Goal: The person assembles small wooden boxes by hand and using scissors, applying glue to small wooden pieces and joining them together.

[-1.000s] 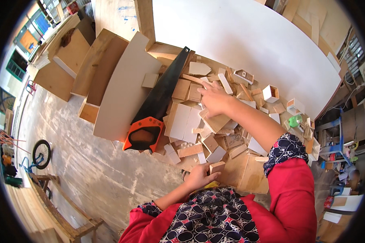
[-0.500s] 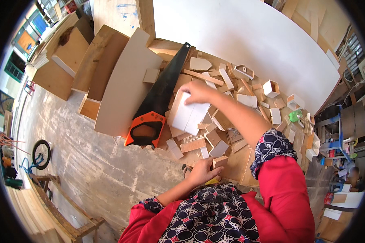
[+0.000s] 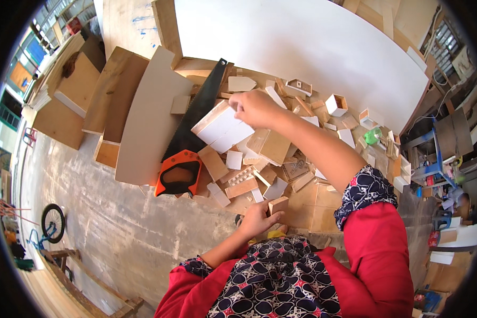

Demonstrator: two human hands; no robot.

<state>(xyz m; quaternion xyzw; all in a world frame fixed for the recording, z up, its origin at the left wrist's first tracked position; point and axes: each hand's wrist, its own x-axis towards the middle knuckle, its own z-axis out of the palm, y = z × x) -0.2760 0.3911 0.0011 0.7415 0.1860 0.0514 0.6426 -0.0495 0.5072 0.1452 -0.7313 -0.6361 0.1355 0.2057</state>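
Observation:
Over the pile, my right hand (image 3: 255, 109) grips the edge of a flat white-faced board piece (image 3: 225, 128) with a bare wood edge. A faint line runs across its white face. My left hand (image 3: 256, 219), low and close to my body, is closed around a small wooden block (image 3: 278, 205). Just left of the board piece, a handsaw (image 3: 181, 175) with a black blade and orange-and-black handle leans diagonally on the pile's left side. Beneath and around my right hand lie wooden offcuts (image 3: 241, 187), some of them white-faced.
A large white panel (image 3: 302, 47) spans the far side. Left of the saw stand a curved white board (image 3: 146, 116) and wooden boxes (image 3: 111, 90). Small white boxes (image 3: 336, 105) and a green object (image 3: 372, 135) lie at the pile's right. Concrete floor (image 3: 116, 222) shows at left.
My right hand has tilted the white-faced board piece and shifted it toward the saw, uncovering offcuts beneath. My left hand keeps its block near my body. The whole view has shifted slightly.

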